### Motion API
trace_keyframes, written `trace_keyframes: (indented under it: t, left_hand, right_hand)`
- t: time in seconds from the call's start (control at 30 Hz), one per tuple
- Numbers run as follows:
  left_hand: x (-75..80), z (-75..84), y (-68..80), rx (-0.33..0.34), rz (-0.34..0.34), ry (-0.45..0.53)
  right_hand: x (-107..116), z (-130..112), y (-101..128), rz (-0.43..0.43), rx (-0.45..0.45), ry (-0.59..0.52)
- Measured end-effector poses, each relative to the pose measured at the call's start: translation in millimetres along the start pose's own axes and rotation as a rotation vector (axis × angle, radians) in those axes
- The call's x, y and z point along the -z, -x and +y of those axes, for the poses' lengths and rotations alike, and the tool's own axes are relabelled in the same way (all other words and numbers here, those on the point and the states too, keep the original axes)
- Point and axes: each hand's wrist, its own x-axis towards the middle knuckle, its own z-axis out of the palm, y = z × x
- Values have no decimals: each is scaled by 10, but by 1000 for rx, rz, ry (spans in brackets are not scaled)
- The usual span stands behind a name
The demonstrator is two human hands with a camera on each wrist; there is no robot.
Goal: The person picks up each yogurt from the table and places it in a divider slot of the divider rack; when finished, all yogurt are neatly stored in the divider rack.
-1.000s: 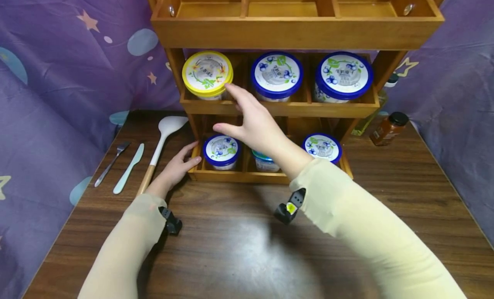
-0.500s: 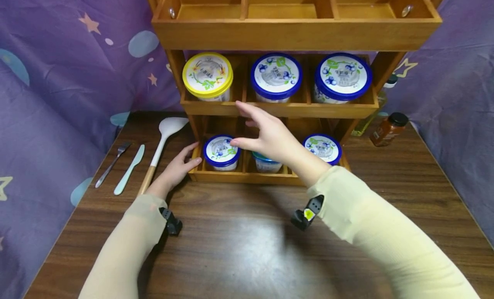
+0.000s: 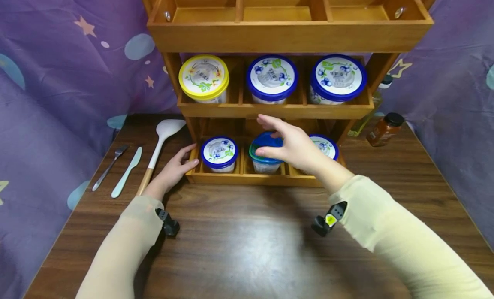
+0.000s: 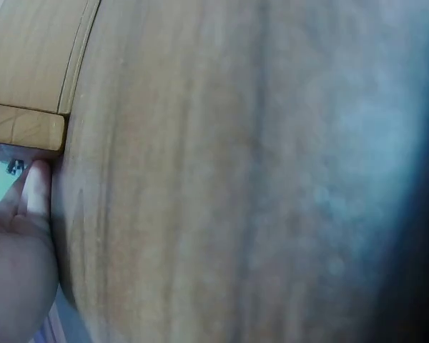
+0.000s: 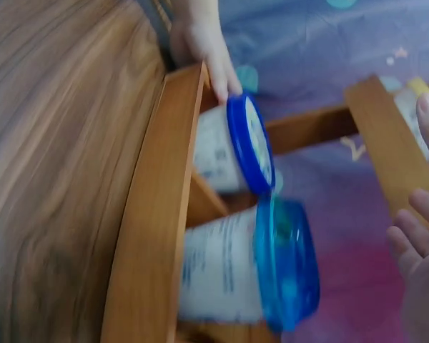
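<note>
My right hand hovers with fingers spread in front of the lower tier of a wooden shelf, holding nothing. It overlaps a tub with a clear blue lid in the middle compartment. In the right wrist view, that hand is apart from the tub. My left hand rests against the lower left side of the shelf, fingers extended along it and thumb at the front corner. Beside it sits a tub with a blueberry-print lid. Another blue-rimmed tub is partly hidden behind my right hand.
Above stand a yellow-lidded tub and two blue-lidded tubs, left and right. A ladle, a pale table knife and a fork lie left; a brown jar and a bottle stand right.
My right hand has moved down and to the right, from near the yellow-lidded tub to the lower middle tub, whose blue lid now shows. My left hand stays at the shelf's side.
</note>
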Motion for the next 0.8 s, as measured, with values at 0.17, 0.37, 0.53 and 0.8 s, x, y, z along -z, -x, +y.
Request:
trace_keyframes:
  t: [0.17,0.37,0.53,0.8]
  left_hand:
    - [3,9,-5,1,5,-23]
    - [9,5,-40,-16,20,-18]
    - [36,78,-14,6,15,1]
    - [104,185,53,5,26,-1]
  right_hand:
    - [157,222,186,3,-37,20]
    - [303,512,439,71,-51,43]
    - [417,646,624,96,-130,37]
    - [598,810,866,140,-217,85]
